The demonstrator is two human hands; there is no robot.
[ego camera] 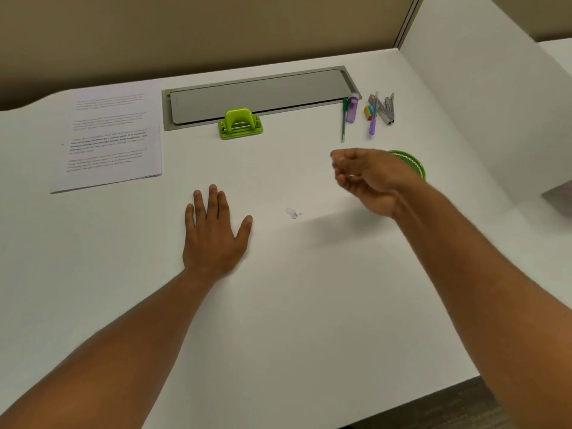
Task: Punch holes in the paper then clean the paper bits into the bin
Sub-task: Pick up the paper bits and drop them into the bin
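Green mesh bin (pixel 413 165) sits near the tabletop's right edge, just behind the right hand (pixel 370 181), whose fingers curl loosely, seemingly cupping bits; more paper bits (pixel 292 213) lie mid-tabletop, nearer that hand; left hand (pixel 213 233) rests flat, fingers spread; the paper's (pixel 108 137) print is unreadable.

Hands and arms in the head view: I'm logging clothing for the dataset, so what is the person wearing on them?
Nothing shows on either. The left hand and the right hand are bare, with no gloves, rings, watch or bracelet visible. Both forearms are uncovered as far as the frame's lower edge; no sleeve comes into view.
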